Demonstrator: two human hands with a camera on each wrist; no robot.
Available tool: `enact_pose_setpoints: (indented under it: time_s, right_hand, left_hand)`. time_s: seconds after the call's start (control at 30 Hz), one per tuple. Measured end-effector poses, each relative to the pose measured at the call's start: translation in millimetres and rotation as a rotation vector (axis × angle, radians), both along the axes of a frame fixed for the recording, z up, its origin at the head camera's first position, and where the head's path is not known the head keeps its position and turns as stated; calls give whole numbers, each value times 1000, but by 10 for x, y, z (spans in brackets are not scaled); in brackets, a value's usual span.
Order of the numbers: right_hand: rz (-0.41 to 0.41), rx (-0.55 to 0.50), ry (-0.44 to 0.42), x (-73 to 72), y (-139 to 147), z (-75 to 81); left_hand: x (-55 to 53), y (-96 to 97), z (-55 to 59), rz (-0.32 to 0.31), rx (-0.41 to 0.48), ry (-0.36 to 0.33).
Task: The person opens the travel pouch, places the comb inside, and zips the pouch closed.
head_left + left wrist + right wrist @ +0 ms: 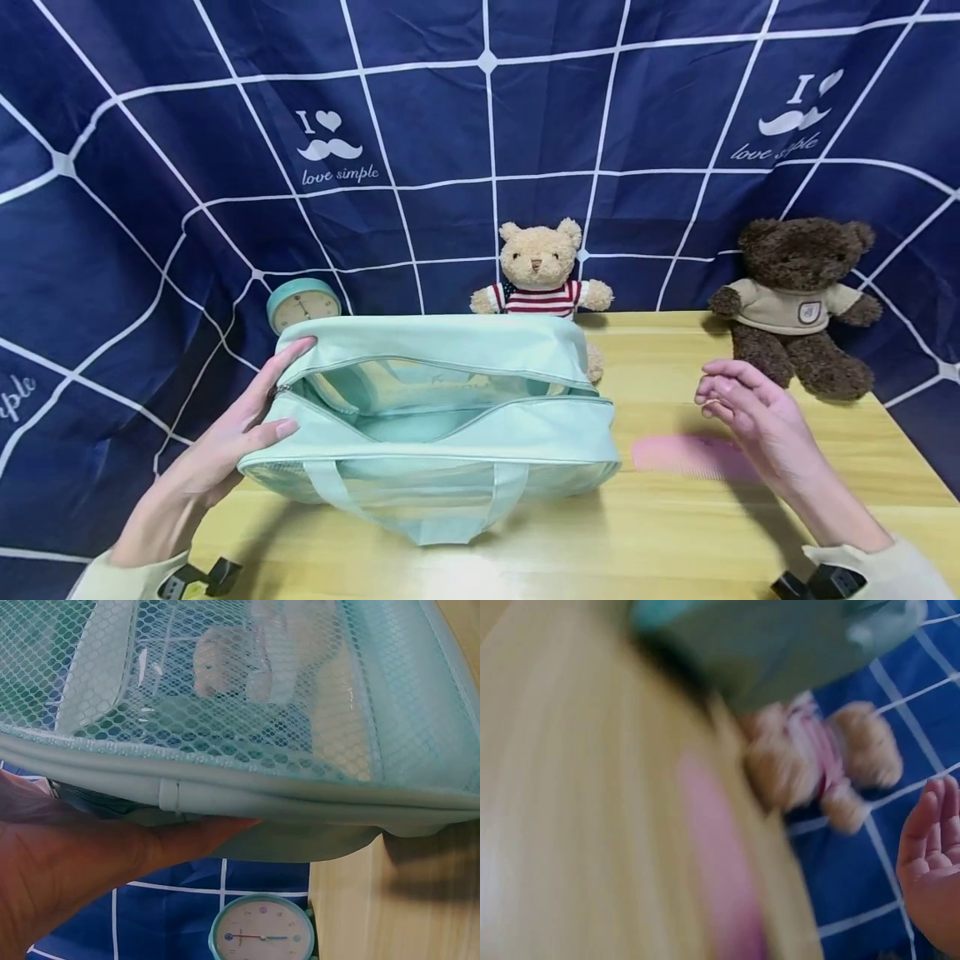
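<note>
wood table [652, 354]; left hand [228, 437] grips mint bag [431, 454] at end; right hand [753, 421], fingers loosely curled, near pink comb [686, 457].

head view from above, facing forward-down, left wrist view close at bag [240, 742], right wrist view farther off, sharing it at one o'clock

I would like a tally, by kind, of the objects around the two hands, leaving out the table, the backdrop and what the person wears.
Mint-green bag: 1
Pink comb: 1
Teddy bears: 2 (beige bear, dark brown bear)
Round clock: 1
Total: 5
</note>
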State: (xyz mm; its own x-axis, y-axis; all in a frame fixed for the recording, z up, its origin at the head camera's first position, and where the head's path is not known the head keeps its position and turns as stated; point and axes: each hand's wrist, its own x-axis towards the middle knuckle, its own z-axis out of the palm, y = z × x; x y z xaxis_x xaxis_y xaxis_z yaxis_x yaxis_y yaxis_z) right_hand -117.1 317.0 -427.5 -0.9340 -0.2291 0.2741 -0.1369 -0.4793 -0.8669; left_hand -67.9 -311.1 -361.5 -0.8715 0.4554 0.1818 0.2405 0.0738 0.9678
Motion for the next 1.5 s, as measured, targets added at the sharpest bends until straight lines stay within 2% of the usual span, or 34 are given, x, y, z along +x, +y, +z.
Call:
enact_pose_setpoints:
  time_s: [0.17,0.3,0.4,0.53,0.73,0.8,1.03,1.13,1.37,1.5]
  right_hand:
    - [-132,401,19,39,258,-175]
    - [-157,636,32,62,535,-250]
    - [-141,765,52,81,740,-310]
    - [-108,840,88,89,939,-424]
    - [-151,1060,90,105,1060,-540]
    - [-160,1099,109,121,1072,-559]
    - [-200,1214,277,172,1104,-648]
    - [-209,1238,300,177,1108,-684]
    - [-222,1225,305,194,1094,-714]
    - [-209,1186,242,230,1015,-721]
  left_hand:
    - [12,8,-11,-23,5,2]
    - [-19,36,-2,-33,7,3]
    - [-37,47,15,-33,17,-2]
    - [-41,31,37,-23,25,-6]
    - [-38,11,36,-25,30,-12]
    - [-38,11,28,-26,32,-10]
    - [-42,-11,11,-49,52,-16]
    - [-41,-19,4,-51,54,-15]
    - [-45,-25,-16,-49,38,-7]
    - [-45,-42,-25,-54,39,-15]
